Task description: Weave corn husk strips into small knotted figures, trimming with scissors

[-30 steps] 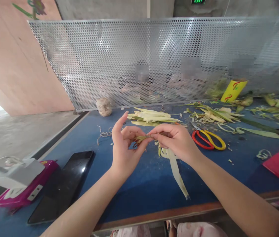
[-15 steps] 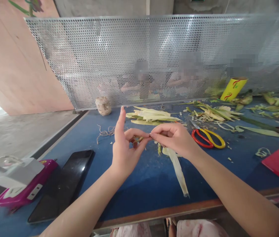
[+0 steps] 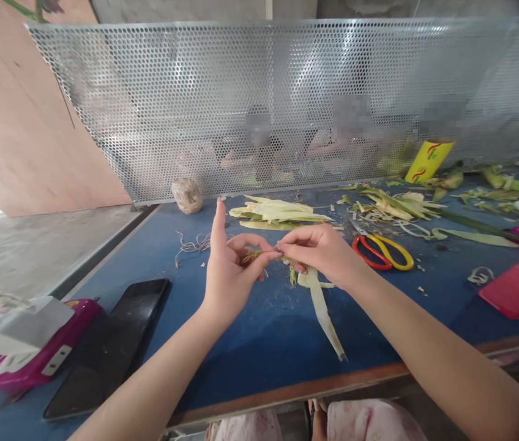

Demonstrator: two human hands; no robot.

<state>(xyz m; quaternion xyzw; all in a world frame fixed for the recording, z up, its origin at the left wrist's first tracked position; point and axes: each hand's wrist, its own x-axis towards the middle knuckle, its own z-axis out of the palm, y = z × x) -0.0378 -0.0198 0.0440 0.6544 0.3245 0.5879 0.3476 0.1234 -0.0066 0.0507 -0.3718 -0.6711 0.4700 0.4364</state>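
Observation:
My left hand [image 3: 229, 269] and my right hand [image 3: 321, 254] meet above the blue table [image 3: 250, 331], both pinched on a small bundle of thin green-yellow leaf strips [image 3: 259, 254]. The left forefinger sticks straight up while thumb and other fingers grip the bundle. The right hand's fingers curl over the bundle's right end. A long pale leaf strip [image 3: 324, 312] lies on the table under the right hand and reaches toward the front edge.
Red-and-yellow scissors [image 3: 381, 251] lie right of my hands. A pile of pale leaf strips [image 3: 278, 214] sits behind them, more leaves [image 3: 397, 205] at right. A black phone [image 3: 110, 343] and pink device [image 3: 34, 358] lie left. A twine ball [image 3: 186, 195] stands by the perforated metal screen [image 3: 259, 104]. Red object [image 3: 516, 288] at right.
My left forefinger has straightened upward. Both hands kept their pinch on the bundle and shifted little; the view moved slightly up and left.

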